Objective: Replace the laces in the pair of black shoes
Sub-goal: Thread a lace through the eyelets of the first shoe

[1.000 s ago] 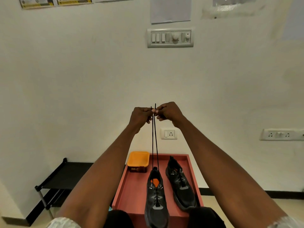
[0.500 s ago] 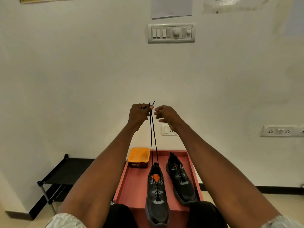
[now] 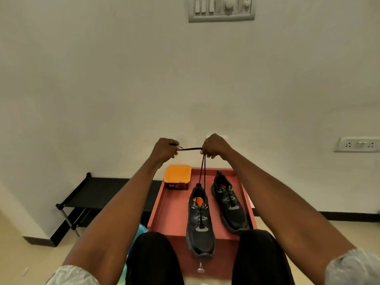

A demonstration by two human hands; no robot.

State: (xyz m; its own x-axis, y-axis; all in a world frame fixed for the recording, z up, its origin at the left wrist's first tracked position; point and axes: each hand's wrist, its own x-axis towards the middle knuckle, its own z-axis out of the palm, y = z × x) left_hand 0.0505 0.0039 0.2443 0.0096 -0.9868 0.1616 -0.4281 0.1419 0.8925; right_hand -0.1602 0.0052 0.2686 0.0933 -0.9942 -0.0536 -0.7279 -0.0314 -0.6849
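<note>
While both hands were close together a moment ago, now the left hand [image 3: 164, 150] pinches the lace [image 3: 202, 171] ends and the right hand [image 3: 213, 146] grips both strands; below this grip the near shoe [image 3: 199, 225] lies on the red tray [image 3: 166, 214]; I judge tying begins.

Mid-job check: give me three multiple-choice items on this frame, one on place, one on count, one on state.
1. Where is the orange-lidded square plastic box?
A. far left corner of the red tray
B. on the floor
C. inside a shoe

2. How many black mesh shoes are on the tray?
A. one
B. two
C. three

3. The thin black lace is:
A. lying loose on the tray
B. held by both hands
C. tied in a bow

Answers: 1 A, it sits in that corner beside the nearer shoe; 2 B, nearer shoe and farther shoe; 3 B, left hand and right hand pinch it.
</note>
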